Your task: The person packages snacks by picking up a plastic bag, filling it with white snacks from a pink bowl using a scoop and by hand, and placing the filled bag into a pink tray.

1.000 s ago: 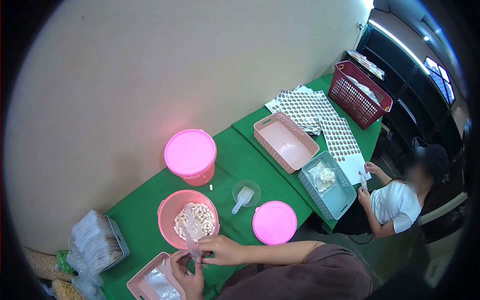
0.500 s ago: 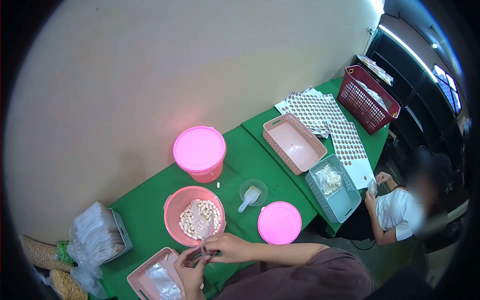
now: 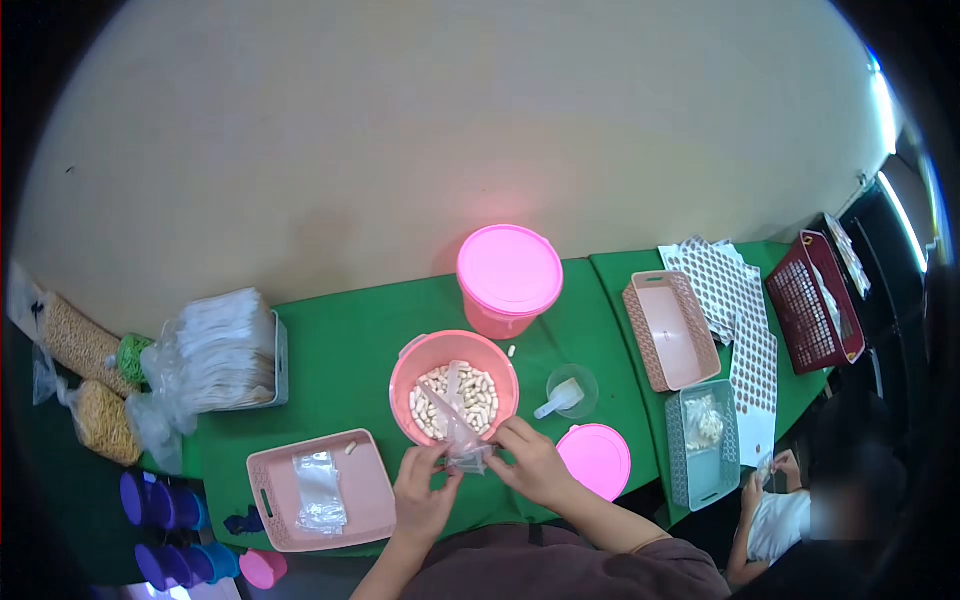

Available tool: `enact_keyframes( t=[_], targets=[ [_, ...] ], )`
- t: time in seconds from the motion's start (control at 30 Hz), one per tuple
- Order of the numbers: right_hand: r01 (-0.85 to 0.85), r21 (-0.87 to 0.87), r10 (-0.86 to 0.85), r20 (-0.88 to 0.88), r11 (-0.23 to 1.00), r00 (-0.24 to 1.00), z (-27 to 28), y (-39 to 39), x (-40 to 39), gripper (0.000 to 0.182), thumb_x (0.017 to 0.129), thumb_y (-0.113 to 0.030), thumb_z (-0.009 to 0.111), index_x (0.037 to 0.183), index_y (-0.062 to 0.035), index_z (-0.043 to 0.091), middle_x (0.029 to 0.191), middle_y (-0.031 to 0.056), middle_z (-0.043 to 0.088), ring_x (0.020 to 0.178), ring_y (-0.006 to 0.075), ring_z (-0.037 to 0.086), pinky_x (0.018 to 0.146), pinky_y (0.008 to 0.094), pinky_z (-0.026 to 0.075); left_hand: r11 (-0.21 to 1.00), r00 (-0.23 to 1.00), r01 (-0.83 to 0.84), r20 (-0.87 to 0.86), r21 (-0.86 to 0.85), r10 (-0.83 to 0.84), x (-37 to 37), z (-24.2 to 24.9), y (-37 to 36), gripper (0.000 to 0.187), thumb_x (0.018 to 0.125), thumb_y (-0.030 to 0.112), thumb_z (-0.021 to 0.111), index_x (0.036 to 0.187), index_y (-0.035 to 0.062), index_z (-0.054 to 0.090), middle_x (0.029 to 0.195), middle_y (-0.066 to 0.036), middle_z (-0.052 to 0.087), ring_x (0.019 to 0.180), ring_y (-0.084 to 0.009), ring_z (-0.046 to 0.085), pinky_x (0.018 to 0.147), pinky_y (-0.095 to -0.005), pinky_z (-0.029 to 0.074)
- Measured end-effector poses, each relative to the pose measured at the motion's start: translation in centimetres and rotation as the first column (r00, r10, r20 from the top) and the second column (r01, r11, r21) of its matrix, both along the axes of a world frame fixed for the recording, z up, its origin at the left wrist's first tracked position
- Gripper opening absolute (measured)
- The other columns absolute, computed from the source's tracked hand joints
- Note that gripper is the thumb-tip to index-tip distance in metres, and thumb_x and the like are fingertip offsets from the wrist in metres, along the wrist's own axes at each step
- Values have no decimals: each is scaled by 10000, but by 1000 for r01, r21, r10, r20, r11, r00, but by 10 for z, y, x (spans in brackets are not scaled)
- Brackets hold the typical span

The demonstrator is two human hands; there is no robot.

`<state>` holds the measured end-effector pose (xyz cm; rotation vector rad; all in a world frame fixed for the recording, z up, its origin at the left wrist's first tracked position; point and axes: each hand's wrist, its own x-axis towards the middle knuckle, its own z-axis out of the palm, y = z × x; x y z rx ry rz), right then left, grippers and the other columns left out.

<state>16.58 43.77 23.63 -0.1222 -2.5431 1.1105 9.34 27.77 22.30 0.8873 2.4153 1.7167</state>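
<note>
Both my hands are at the near rim of a pink bucket (image 3: pixel 403 405) with white capsules (image 3: pixel 470 390) in it. My left hand (image 3: pixel 425 492) pinches one side of a small clear plastic bag (image 3: pixel 467 455), and my right hand (image 3: pixel 532 462) grips its other side. A translucent strip, whose kind I cannot make out, lies over the capsules above the bag. To the left, a pink tray (image 3: pixel 275 490) holds flat clear bags (image 3: pixel 320 490) and a single capsule (image 3: pixel 351 448). Right of the bucket, a scoop (image 3: pixel 560 398) rests on a round clear dish (image 3: pixel 590 385).
A lidded pink bucket (image 3: pixel 510 275) stands behind, and a loose pink lid (image 3: pixel 597 462) lies right. Stacked white packets (image 3: pixel 228 345) fill a basket at left. Farther right are a pink basket (image 3: pixel 670 335), a teal basket (image 3: pixel 712 480), sticker sheets (image 3: pixel 755 380) and a seated person (image 3: pixel 780 525).
The view has swung left, so the table sits farther right and level. My hands have moved apart, and the bag between them now shows more spread out.
</note>
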Motion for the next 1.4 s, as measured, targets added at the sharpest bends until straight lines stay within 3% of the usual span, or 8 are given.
enact_keyframes(
  t=[0.37,0.57,0.73,0.87,0.93,1.03,1.23,1.4],
  targets=[
    [-87,-407,95,1,909,995,6,-10,-6,189,746,57,678,914,18,602,912,102,597,779,193,648,661,297,546,981,871,192,-454,-40,-189,-26,-27,8,645,651,194,799,1197,189,454,1321,-64,479,1276,-341,389,1123,-558,173],
    [108,-194,-113,-15,975,993,8,-7,-3,137,751,51,699,856,31,613,868,100,599,757,135,631,690,246,535,981,809,174,-556,-87,-192,-33,-45,3,610,636,251,811,1135,201,464,1112,7,609,1145,-251,528,1094,-548,236],
    [-35,-817,48,-9,576,999,1,-1,-8,137,769,79,679,876,38,603,884,84,597,791,127,623,685,252,536,998,776,70,-628,1,-54,-33,-47,7,553,669,217,785,1123,185,470,1095,-12,595,1046,-241,562,1041,-499,325],
    [-107,-791,164,-8,602,986,6,16,-14,65,822,48,634,875,34,598,900,75,596,834,119,617,761,267,529,990,765,76,-644,120,19,-41,-75,-12,556,701,213,766,1149,126,449,985,-73,551,927,-250,554,912,-458,447],
    [95,-486,-109,0,869,994,-19,39,-23,158,860,-32,612,1003,33,592,1020,133,590,930,185,605,893,348,489,900,891,-89,-369,427,264,-48,-81,-10,566,780,346,741,1159,102,400,1026,-86,481,926,-239,522,824,-435,499],
    [406,-76,-407,8,911,913,-50,68,-55,420,848,-56,569,1249,30,479,1223,231,524,1144,313,526,1021,398,386,806,912,-273,-125,526,390,-66,-44,-23,645,820,458,689,1202,61,353,1041,-99,470,936,-223,524,805,-405,489],
    [94,-310,-23,226,946,974,-106,51,-30,707,804,13,500,1447,15,206,1421,271,350,1333,389,346,1105,382,283,727,835,-466,-21,504,549,-87,-45,-59,746,855,656,493,1223,25,342,1033,-123,503,921,-214,530,827,-370,449],
    [14,-273,60,260,962,964,-88,25,-10,604,832,-31,500,1412,-66,335,1312,262,441,1127,369,522,931,408,440,797,882,-430,6,424,472,-91,-43,-72,734,879,628,486,1252,7,366,984,-102,530,917,-203,540,854,-346,439]
  ],
)
